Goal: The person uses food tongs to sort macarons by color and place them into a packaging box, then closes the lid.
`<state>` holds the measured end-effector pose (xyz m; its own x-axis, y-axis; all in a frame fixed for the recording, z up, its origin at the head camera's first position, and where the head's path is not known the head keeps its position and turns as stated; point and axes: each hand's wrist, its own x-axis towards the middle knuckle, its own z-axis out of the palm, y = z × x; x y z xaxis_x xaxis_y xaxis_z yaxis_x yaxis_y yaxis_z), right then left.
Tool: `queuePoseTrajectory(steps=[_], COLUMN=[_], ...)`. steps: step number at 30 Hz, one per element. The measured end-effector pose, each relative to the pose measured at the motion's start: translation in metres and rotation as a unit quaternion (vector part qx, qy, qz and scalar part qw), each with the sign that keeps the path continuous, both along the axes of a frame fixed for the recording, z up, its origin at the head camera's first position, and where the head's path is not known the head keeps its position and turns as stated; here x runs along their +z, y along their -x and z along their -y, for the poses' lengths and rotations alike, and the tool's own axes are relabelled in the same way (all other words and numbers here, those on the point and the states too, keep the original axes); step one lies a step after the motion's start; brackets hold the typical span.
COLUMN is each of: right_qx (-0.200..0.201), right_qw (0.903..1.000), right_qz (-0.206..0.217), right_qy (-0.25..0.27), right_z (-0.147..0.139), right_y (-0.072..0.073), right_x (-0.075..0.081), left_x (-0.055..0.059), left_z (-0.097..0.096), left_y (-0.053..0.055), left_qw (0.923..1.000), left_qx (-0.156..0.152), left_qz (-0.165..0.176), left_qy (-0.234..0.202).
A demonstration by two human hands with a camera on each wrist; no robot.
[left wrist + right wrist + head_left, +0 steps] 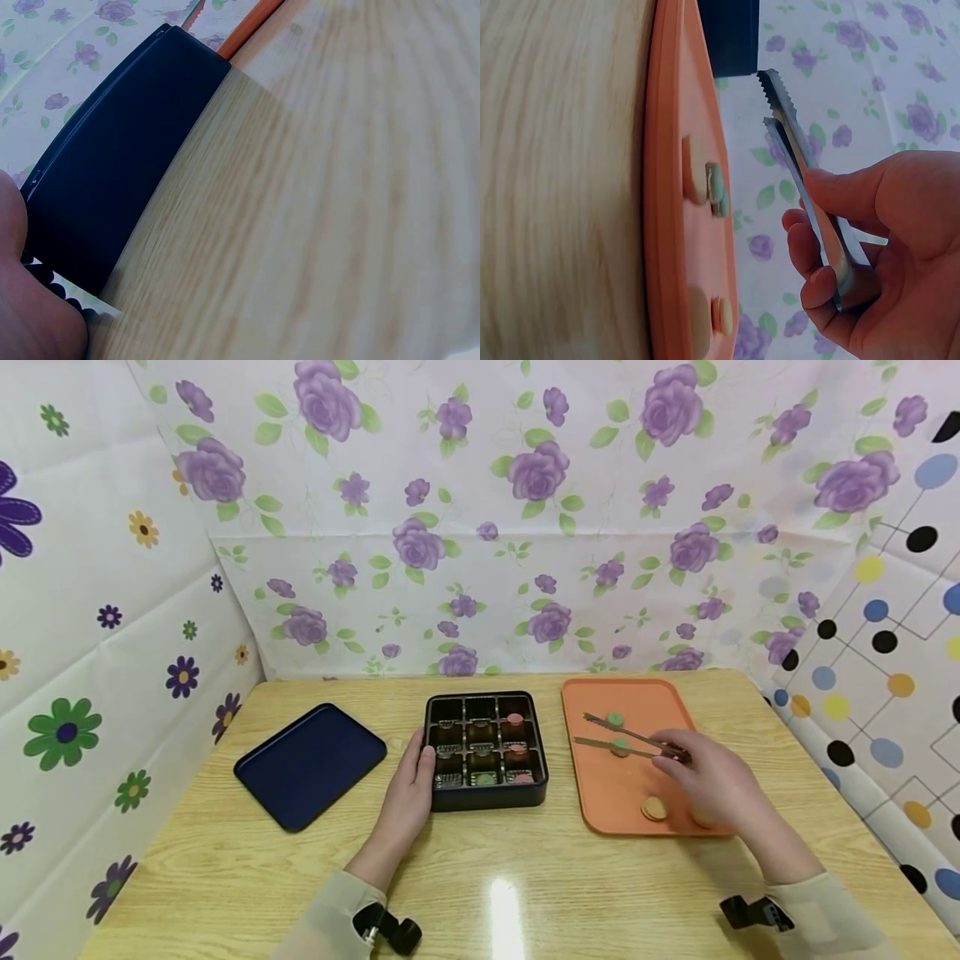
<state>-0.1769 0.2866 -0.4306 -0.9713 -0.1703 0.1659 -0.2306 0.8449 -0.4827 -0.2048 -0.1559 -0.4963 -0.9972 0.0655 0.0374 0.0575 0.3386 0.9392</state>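
Note:
My left hand [408, 781] rests against the left side of a black box [487, 799], straight fingers along its wall and thumb at the rim. The box's clear insert has several compartments; pink macarons [515, 719] sit down the right column and a green macaron [485, 779] in the front middle one. My right hand [708, 777] grips metal tongs [637, 735] over the orange tray [615, 802]. The tongs' arms are spread, with nothing between their tips in the right wrist view. Two green macarons [615, 718] and tan macarons [654, 808] lie on the tray, one tan partly hidden by my hand.
A dark blue tray [311, 768] lies at an angle left of the box. All stand on a wooden table [465, 877], with a flowered cloth [480, 568] hanging behind it and patterned cloths at both sides.

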Motion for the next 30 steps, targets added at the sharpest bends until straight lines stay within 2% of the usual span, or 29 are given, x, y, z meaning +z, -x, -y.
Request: queuePoseTrajectory(steps=[19, 30], right_qx=[-0.026, -0.028], right_qw=[0.999, 0.9981], right_qz=[0.008, -0.002], right_qy=[-0.035, -0.055], right_z=[-0.037, -0.044], right_y=[-0.004, -0.004], right_x=[-0.012, -0.015], left_x=[0.001, 0.001], left_z=[-0.001, -0.001], left_y=[0.0, -0.001], left_qw=[1.0, 1.0], left_qx=[0.003, 0.003], left_qz=[0.005, 0.002], left_qy=[0.005, 0.002])
